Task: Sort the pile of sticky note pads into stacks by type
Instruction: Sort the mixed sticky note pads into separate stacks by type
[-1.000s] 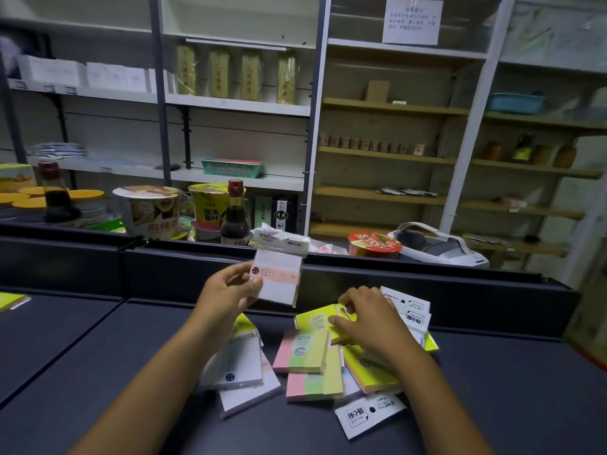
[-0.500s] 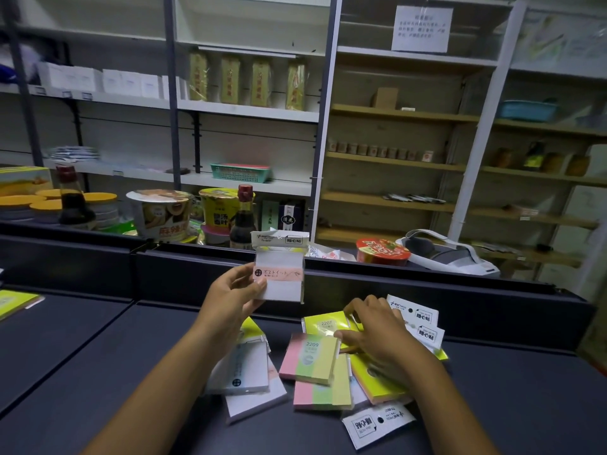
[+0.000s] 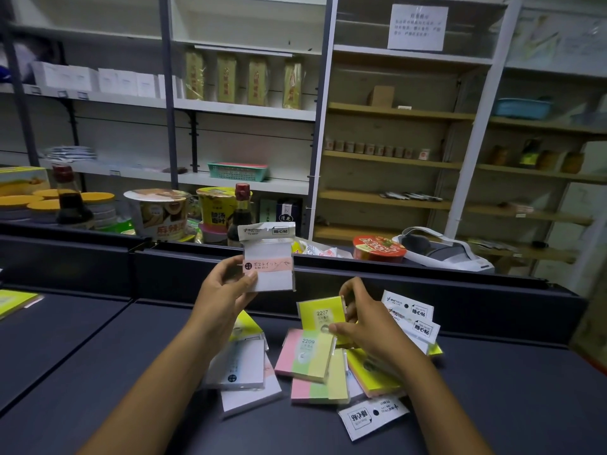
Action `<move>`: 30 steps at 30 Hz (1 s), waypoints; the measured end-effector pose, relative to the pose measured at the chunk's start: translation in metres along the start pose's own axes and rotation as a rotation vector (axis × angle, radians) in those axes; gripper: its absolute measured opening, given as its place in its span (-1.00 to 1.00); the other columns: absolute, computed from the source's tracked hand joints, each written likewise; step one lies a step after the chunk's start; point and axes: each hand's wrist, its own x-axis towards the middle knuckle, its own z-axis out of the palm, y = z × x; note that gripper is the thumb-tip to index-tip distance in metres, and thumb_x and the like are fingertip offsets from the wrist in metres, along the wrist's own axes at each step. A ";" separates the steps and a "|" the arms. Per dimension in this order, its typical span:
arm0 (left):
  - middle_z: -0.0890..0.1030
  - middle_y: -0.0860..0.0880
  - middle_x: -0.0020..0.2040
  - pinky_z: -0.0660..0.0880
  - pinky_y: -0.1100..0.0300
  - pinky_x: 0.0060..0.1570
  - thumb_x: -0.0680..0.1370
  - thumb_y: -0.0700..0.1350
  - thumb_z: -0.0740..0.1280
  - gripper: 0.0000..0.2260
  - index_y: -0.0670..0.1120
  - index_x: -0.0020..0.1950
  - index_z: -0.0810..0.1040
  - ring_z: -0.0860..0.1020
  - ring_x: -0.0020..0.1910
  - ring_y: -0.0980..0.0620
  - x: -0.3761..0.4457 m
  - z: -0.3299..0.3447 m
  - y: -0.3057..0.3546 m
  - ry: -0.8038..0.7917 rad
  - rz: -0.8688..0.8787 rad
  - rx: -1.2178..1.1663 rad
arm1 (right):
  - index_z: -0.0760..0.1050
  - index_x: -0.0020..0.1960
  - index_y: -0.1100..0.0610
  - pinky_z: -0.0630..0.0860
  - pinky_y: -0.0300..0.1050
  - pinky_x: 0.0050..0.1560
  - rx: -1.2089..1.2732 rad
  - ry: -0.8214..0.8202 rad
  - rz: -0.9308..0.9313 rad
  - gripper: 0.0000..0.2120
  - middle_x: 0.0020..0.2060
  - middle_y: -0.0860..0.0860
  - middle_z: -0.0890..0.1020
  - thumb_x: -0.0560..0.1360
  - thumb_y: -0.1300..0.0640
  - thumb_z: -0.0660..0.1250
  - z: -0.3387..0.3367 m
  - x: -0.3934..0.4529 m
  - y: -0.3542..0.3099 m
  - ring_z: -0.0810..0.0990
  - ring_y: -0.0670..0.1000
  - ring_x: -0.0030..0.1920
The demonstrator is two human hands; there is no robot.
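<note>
Nearest: white packet (image 3: 372, 416) flat on the dark counter (image 3: 98, 372), at the front edge of the pile. Behind it two pink/green/yellow pads, the lower one (image 3: 320, 385) under the one marked 2209 (image 3: 303, 354). Left of those, white pads (image 3: 239, 366) overlapping. Right hand (image 3: 368, 326) pinches the yellow 2207 pad (image 3: 322, 315), tilted up over the pile; more white packets (image 3: 414, 318) just behind that hand. Left hand (image 3: 223, 290) grips a white pad with pink band (image 3: 269, 264), held upright above the counter, clear of the pile. Far side: noodle cups (image 3: 157, 211), sauce bottle (image 3: 239, 213), shelves (image 3: 394, 159).
</note>
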 end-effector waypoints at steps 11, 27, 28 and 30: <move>0.68 -0.11 0.07 0.62 0.23 -0.15 0.56 -0.27 0.36 -0.79 -0.05 0.16 0.53 0.67 0.06 -0.03 -0.016 0.000 0.000 0.080 0.124 0.063 | 0.33 0.21 -0.28 0.66 -0.01 -0.24 0.397 0.246 -0.023 -0.51 -0.10 0.05 0.58 0.51 0.18 0.45 0.002 -0.014 -0.006 0.66 0.02 -0.18; 0.72 0.05 -0.04 0.63 0.24 -0.07 0.55 -0.21 0.40 -0.85 0.03 0.00 0.69 0.67 -0.01 0.11 -0.145 -0.127 0.071 0.281 0.414 0.287 | 0.38 0.35 -0.07 0.63 -0.22 -0.15 0.824 0.282 -0.158 -0.40 0.06 0.06 0.65 0.49 0.47 0.34 0.063 -0.109 -0.136 0.70 -0.10 0.00; 0.72 0.05 -0.03 0.64 0.23 -0.07 0.55 -0.20 0.40 -0.85 0.03 0.01 0.69 0.68 0.00 0.11 -0.154 -0.137 0.083 0.286 0.421 0.290 | 0.38 0.35 -0.07 0.64 -0.18 -0.14 0.824 0.277 -0.175 -0.40 0.07 0.05 0.64 0.49 0.46 0.34 0.069 -0.116 -0.150 0.69 -0.10 0.01; 0.72 0.04 -0.03 0.63 0.25 -0.09 0.54 -0.19 0.41 -0.85 0.04 0.01 0.70 0.68 -0.01 0.11 -0.175 -0.157 0.106 0.289 0.432 0.289 | 0.40 0.32 -0.12 0.64 -0.18 -0.13 0.812 0.277 -0.209 -0.42 0.08 -0.01 0.64 0.50 0.44 0.35 0.083 -0.132 -0.176 0.68 -0.13 0.02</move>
